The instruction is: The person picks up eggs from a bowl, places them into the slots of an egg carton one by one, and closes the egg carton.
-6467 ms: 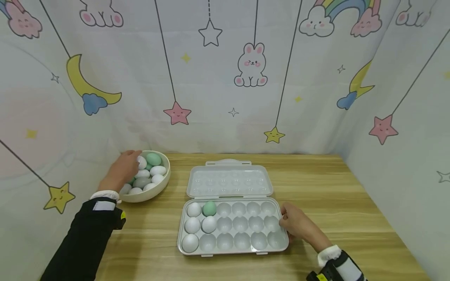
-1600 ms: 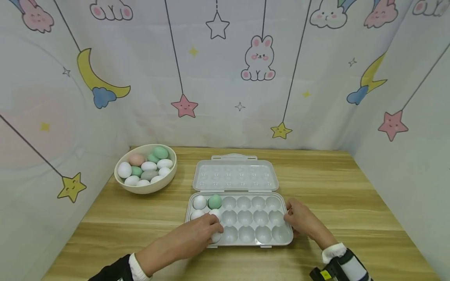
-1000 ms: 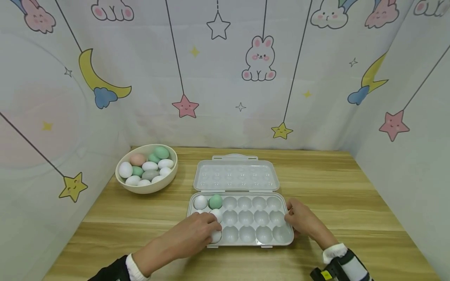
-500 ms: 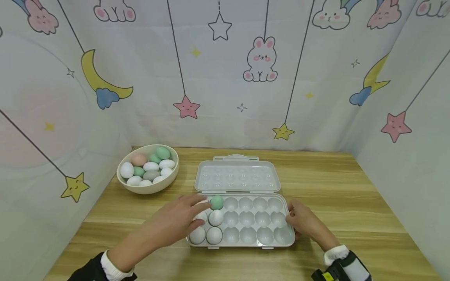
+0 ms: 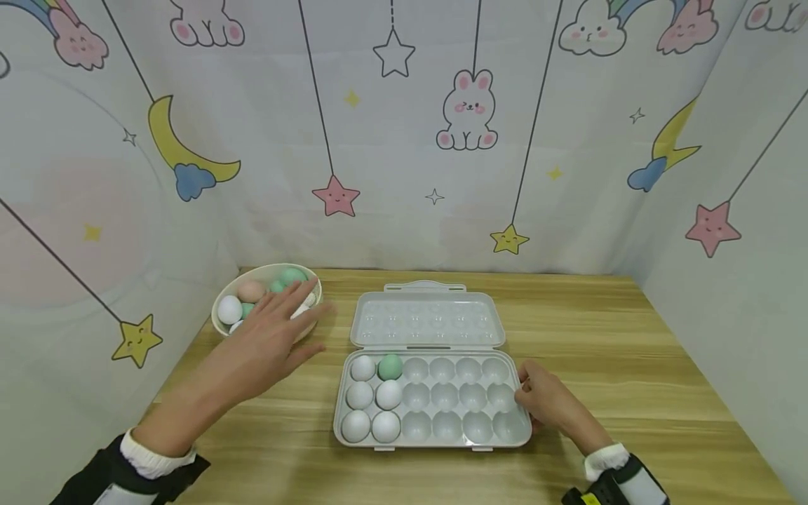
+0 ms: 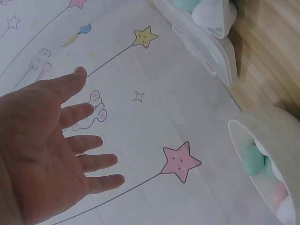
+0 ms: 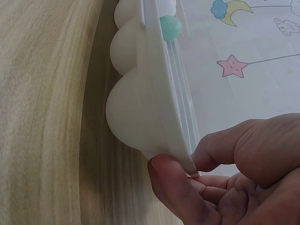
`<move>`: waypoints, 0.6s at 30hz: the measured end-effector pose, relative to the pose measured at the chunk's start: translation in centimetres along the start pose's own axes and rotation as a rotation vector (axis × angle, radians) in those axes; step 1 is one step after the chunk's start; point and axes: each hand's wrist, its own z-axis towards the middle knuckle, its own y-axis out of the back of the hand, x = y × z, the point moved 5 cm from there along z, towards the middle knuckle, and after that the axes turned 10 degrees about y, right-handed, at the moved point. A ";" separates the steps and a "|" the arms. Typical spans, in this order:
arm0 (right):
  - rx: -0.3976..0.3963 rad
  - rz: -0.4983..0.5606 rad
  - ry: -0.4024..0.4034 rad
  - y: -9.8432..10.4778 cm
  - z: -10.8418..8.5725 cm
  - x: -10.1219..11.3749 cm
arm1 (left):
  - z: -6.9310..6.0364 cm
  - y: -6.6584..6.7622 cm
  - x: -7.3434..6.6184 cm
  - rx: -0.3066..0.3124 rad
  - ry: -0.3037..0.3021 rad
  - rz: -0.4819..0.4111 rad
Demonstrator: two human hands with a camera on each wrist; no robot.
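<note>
Head view: taken from above the near edge of the tabletop, facing forward and down; its field spans the far edge, the backdrop and both hands. Left wrist view: close behind the left hand, turned sideways, facing the backdrop, with the tabletop along the frame's right side. Right wrist view: low and very near the right hand, facing left along the carton. Head and left wrist views share the bowl; all three share the carton and backdrop.
</note>
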 end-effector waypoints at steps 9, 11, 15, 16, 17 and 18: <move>0.000 0.024 -0.002 0.2 0.0 -0.2 | 3.0 1.3 3.5 0.114 0.166 0.037; 0.000 0.036 -0.002 0.2 -0.1 -0.2 | 3.7 1.2 4.5 0.144 0.207 0.029; -0.002 0.050 0.006 0.1 -0.1 -0.2 | 4.7 0.7 6.2 0.173 0.259 0.013; -0.003 0.050 0.009 0.1 -0.1 -0.2 | 4.9 0.6 6.5 0.179 0.268 0.014; -0.004 0.049 0.011 0.1 -0.1 -0.2 | 5.1 0.4 6.8 0.184 0.274 0.011; -0.005 0.048 0.014 0.1 -0.1 -0.1 | 5.3 0.2 7.2 0.190 0.284 0.004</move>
